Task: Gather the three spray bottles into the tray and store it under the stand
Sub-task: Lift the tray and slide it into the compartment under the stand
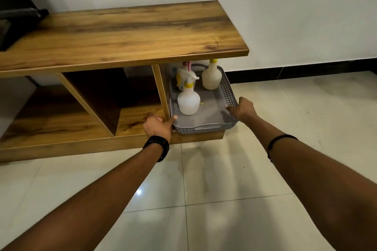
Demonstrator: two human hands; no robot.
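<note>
A grey perforated tray (206,127) rests on the bottom shelf at the right end of the wooden stand (126,32), partly under its top. Three spray bottles stand in it. A white bottle with a yellow collar (188,101) is nearest. A second white bottle (211,76) stands at the back right, its head hidden by the stand's top. The third, with a pink part (183,74), is at the back left, half hidden. My left hand (158,125) holds the tray's near left corner. My right hand (242,108) grips the tray's right rim.
A wooden divider (161,89) stands just left of the tray, with open compartments (98,100) beyond it. A dark object (18,18) sits at the stand's far left. Glossy floor tiles (224,189) spread in front; a white wall (306,16) runs behind.
</note>
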